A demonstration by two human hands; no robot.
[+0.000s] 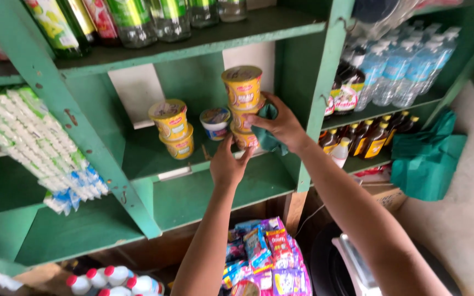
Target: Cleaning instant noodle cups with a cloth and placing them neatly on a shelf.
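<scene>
Left to right: short stack of two yellow plastic noodle cups point(173, 129) sits on the green wooden shelf point(204, 189), small white-and-blue cup point(215, 123) beside it. Left hand point(229, 164) props the base of the tall stack of three yellow noodle cups point(242, 107), fingers spread, so it stays upright. Right hand point(281, 125) braces the stack's side, its grip closed on a teal cloth point(268, 137).

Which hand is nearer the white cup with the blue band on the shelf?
Left. The left hand reaches up just right of and below the white cup; the right hand is farther right, behind the stacked yellow cups.
</scene>
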